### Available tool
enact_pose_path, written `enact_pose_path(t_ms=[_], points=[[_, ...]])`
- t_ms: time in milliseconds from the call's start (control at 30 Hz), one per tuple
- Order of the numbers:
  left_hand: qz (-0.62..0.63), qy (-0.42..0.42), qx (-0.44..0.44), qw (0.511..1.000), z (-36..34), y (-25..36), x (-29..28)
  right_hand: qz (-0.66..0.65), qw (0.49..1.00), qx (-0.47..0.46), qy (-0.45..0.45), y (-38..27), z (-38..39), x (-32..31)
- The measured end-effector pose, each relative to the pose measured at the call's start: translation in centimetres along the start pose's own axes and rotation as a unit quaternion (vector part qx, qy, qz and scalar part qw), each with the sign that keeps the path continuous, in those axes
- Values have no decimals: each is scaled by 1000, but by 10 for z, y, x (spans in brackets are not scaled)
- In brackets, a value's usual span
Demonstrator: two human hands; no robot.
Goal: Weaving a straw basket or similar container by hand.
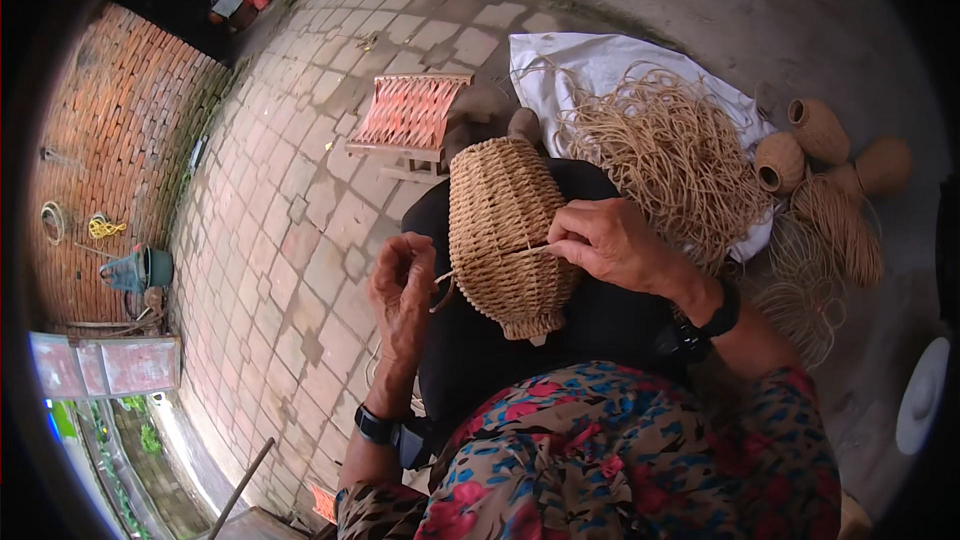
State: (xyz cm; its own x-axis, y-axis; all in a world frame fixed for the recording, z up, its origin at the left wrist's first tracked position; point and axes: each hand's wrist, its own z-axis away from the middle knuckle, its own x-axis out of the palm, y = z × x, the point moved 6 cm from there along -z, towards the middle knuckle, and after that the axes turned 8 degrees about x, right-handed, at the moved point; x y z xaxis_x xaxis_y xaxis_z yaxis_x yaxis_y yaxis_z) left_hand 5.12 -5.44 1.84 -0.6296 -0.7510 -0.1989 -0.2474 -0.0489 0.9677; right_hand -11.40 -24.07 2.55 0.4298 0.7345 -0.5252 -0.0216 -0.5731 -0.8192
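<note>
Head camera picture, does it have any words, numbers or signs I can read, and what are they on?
No, there are none that can be read.
Woven basket: no writing shows.
White sheet: no writing shows.
Left wristband and right wristband: too small to tell.

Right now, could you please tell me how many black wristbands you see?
2: one wristband on the wrist of the left hand, another wristband on that of the right hand.
</note>
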Motion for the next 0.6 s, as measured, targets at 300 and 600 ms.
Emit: enact_pose_path(t_ms=[300, 600], points=[[-111, -172, 92, 975, -9, 55, 89, 24, 999, -17, 36, -4, 9, -32], [-260, -177, 142, 939, 4, 43, 89, -205, 971, 115, 49, 33, 14, 17]])
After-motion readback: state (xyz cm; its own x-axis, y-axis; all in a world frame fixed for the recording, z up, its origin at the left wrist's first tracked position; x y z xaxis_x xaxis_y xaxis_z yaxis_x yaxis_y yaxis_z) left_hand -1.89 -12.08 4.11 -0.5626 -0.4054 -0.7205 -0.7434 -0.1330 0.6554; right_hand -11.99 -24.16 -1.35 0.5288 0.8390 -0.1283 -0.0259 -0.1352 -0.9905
